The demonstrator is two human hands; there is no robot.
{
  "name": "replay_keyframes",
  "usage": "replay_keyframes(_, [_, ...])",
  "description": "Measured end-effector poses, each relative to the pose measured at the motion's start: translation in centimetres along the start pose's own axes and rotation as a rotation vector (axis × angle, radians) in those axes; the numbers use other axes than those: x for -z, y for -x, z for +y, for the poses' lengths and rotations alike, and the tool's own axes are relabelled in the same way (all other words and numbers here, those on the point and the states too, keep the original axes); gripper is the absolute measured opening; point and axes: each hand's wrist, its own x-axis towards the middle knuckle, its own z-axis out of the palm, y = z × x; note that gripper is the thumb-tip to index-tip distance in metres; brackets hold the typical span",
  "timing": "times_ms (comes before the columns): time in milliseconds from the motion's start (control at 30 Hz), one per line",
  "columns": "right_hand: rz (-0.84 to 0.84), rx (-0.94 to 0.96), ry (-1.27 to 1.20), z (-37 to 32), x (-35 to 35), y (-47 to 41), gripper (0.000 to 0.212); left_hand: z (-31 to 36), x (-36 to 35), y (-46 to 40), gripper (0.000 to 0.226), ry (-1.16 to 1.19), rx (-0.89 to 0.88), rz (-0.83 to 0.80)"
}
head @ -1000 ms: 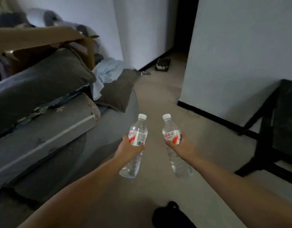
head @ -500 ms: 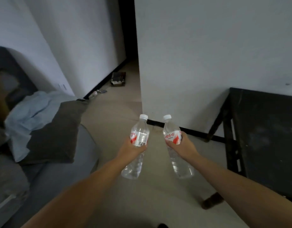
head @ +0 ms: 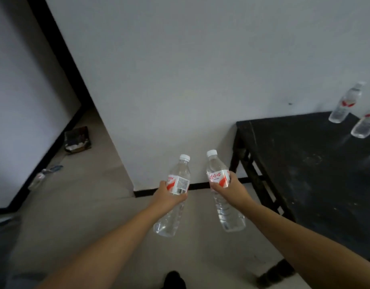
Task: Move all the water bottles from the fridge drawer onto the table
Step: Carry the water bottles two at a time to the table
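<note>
Left hand [head: 166, 196]: I see it gripping a bottle [head: 173, 202].
Right hand [head: 232, 189]: gripping second bottle [head: 222, 197].
Surface [head: 305, 163]: corner just right; two bottles [head: 345, 103] at far edge.

A table [head: 305, 163] stands at right against the wall [head: 200, 69], two bottles [head: 344, 103] on its far right corner.

The right-hand bottle [head: 221, 184] carries a white label with red Chinese characters, too blurred to read surely. The left-hand bottle [head: 175, 188] shows a barcode, digits illegible.
</note>
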Motion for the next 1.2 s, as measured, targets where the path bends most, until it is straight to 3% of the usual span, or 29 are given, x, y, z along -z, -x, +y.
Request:
replay_keyframes(167, [0.155, -0.062, -0.068, -3.0, 0.5, -5.0, 0.072, 5.2, 2.5, -8.8, 0.064, -0.122, -0.127, -0.133])
replay_keyframes(367, [0.288, -0.219, -0.141, -2.3, 2.3, -8.6, 0.076, 9.3, -0.2, -16.1, 0.071, -0.152, -0.166, -0.256])
replay_keyframes(600, [0.409, -0.352, -0.223, 0.0, 8.3, -14.6, 0.074, 15.4, -8.8, -22.4, 0.071, -0.207, -0.243, -0.466])
replay_keyframes(900, [0.535, -0.361, -0.193, 1.5, 22.2, -23.6, 0.074, 29.1, -20.1, -31.7, 0.065, -0.197, -0.366, -0.559])
replay_keyframes(1200, [0.738, -0.450, -0.241, 4.9, 31.0, -27.5, 0.065, 36.2, -30.9, -37.5, 0.072, -0.149, -0.353, -0.756])
